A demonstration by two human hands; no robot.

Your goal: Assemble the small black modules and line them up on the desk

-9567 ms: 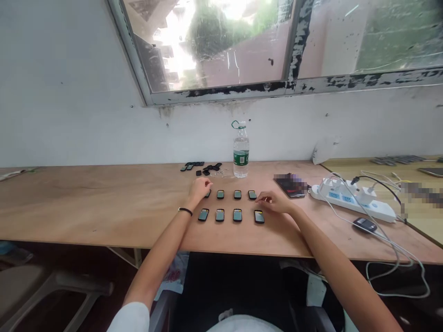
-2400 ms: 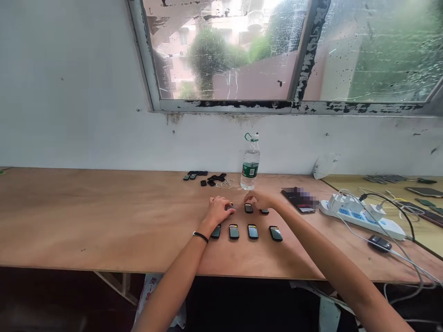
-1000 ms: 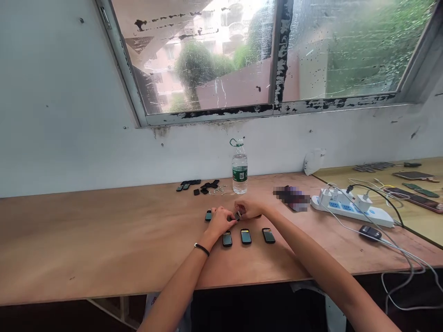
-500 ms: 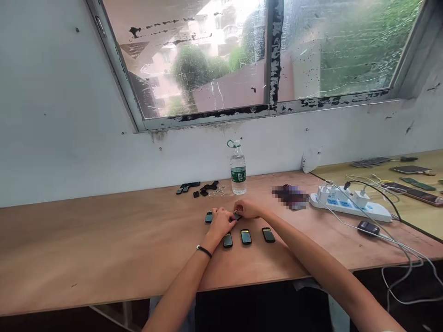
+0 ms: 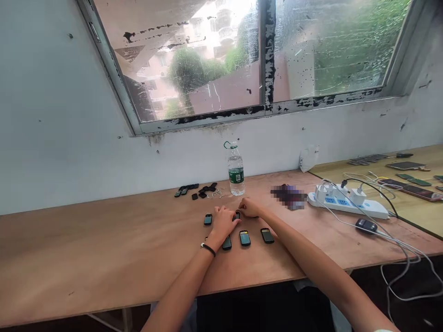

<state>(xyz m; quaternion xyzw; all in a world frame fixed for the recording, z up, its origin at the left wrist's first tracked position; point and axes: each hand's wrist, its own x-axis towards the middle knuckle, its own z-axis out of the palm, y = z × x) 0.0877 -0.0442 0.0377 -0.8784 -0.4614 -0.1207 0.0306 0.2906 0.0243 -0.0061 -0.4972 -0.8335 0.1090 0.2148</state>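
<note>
Hands (image 5: 224,222) (image 5: 251,209) closer than 2.4s ago | small device (image 5: 237,215) between (partly hidden)

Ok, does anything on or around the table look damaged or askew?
The window frame looks worn, its black and pale patches like peeling paint. The small device at the near row's right end sits slightly askew. Cables loop untidily over the edge of the table.

cam: head-worn, 1 view | faces fwd + down, wearer's POV over L arm (image 5: 183,288) & R arm (image 5: 321,267) | dist: L hand (image 5: 224,223) & R hand (image 5: 249,208) mid-range, nr ctr | bkgd: wall (image 5: 51,138) + window (image 5: 207,83) up top, table (image 5: 104,249) below | roll: table far edge climbs to R
</note>
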